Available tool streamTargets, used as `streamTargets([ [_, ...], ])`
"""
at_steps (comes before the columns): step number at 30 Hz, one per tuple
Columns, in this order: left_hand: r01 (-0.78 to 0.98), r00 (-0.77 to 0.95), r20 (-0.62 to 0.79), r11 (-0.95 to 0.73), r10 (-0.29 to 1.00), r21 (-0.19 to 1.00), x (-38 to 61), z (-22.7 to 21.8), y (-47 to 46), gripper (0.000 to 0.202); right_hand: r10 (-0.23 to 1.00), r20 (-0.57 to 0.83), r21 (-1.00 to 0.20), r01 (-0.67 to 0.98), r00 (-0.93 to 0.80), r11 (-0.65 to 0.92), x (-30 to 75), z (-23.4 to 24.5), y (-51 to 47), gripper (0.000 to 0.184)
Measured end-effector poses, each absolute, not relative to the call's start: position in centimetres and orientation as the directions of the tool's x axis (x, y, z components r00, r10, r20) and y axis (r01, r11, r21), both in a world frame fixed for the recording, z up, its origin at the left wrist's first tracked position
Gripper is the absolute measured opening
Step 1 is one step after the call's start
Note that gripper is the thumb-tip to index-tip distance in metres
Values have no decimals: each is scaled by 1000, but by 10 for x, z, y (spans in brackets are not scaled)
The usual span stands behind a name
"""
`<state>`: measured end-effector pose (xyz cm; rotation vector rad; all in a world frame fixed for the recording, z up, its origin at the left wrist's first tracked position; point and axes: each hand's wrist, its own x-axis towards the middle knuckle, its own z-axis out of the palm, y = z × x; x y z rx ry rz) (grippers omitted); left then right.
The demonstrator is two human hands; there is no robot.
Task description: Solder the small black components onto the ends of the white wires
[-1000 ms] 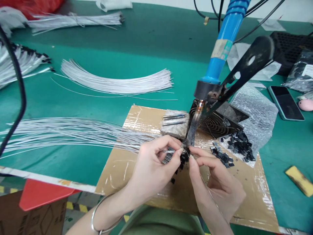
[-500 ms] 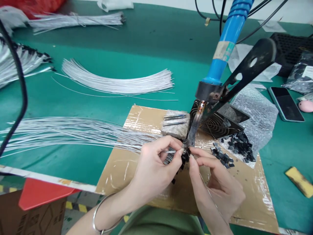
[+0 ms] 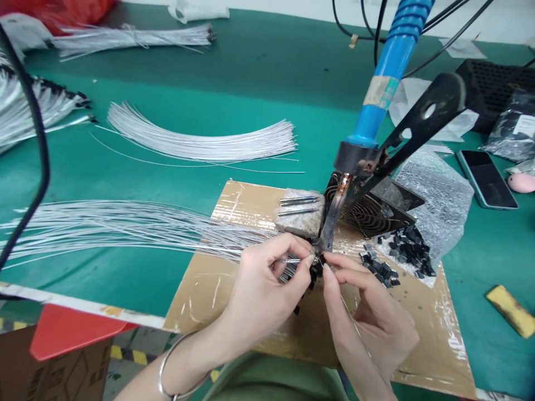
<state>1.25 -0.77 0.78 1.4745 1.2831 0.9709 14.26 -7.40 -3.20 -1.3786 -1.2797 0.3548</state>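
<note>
My left hand pinches the end of a thin white wire from the bundle of white wires that fans out to the left. My right hand pinches something small and dark right against that wire end, too small to name. Both pinches meet just below the tip of a blue-handled soldering iron, fixed slanting in a black stand. A heap of small black parts lies right of the hands. The hands rest over a taped cardboard sheet.
More white wire bundles lie on the green table. A small fan and bubble wrap sit behind the iron, with metal pins on a sponge block. A phone and a yellow sponge piece lie right.
</note>
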Motion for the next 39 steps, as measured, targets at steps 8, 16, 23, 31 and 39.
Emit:
streamTargets([
  [8,263,130,-45,9,990,965,11,8,-8,14,824,427,-874,405,373,270,142,-33,-73,22],
  [16,277,134,-32,-6,991,961,12,7,-10,14,814,444,-858,439,374,266,142,-33,-72,21],
  [23,292,125,-44,6,991,956,12,6,-9,15,811,436,-858,453,390,243,141,-34,-71,15],
  [31,249,135,-20,-14,991,968,13,8,-8,15,807,452,-856,439,379,273,142,-32,-70,20],
  [39,249,133,11,-44,991,968,12,8,-9,16,809,447,-859,434,381,270,141,-32,-70,21],
])
